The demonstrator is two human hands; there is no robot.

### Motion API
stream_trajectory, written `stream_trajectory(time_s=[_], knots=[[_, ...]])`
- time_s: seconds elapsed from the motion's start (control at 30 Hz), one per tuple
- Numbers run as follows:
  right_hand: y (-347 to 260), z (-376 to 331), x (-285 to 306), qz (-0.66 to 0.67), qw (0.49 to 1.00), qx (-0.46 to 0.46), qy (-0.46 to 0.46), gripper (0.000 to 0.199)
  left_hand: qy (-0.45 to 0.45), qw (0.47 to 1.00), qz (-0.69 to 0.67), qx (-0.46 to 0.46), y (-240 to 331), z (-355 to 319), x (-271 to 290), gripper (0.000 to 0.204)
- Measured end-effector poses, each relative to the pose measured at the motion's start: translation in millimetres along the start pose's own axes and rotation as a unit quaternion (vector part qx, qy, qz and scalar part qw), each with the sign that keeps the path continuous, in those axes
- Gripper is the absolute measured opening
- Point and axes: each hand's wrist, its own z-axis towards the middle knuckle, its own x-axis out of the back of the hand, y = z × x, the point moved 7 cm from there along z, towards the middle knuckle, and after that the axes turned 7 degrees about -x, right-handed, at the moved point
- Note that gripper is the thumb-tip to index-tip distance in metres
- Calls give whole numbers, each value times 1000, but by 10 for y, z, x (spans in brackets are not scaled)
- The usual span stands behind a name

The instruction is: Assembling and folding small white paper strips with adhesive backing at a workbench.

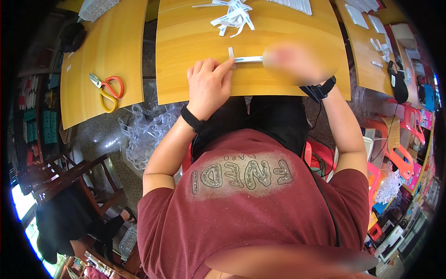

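Head view looks down on a yellow wooden counter [195, 32] with a small white strip [248, 59] lying near its front edge. The left hand [209, 83] rests on the counter just left of that strip, its fingers [225, 67] curled loosely with the index fingertip pressing on a short white piece [231, 55] that stands crosswise at the strip's left end. The right hand [292, 63] is at the strip's right end, touching it, but it is blurred, so I cannot tell how far its fingers are open or whether they pinch the strip. Both wrists wear black bands.

Beyond the strip, toward the counter's far edge, lies a loose heap of white strips [232, 16], tangled and overlapping. To the left of the strip, across a gap, a second yellow counter [88, 79] carries a pair of scissors [108, 90] with one orange and one yellow handle loop. To the right of the strip, a third counter [367, 60] holds a few more white pieces and flat white sheets [357, 16]. Below the gap on the left, a pile of clear plastic scraps [141, 135] lies on the floor.
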Motion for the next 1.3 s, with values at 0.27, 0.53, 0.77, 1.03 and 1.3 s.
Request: stream_trajectory(time_s=[0.27,0.53,0.77,1.03,1.3], knots=[[-5,-41,2,-16,998,57,37,16,-69,987,-3,-145,415,126,-248,53],[-325,453,463,-1,997,11,79,31,50,985,-167,-19,-368,622,300,24],[-392,1405,347,-30,996,-9,89,36,-10,995,-95,9,-1034,1617,32,34],[-567,1384,358,-66,982,105,145,20,-275,942,-185,55,-1280,2170,-647,46],[-996,752,350,-93,879,384,266,11,-91,894,-351,261,-1866,2118,-683,38]])
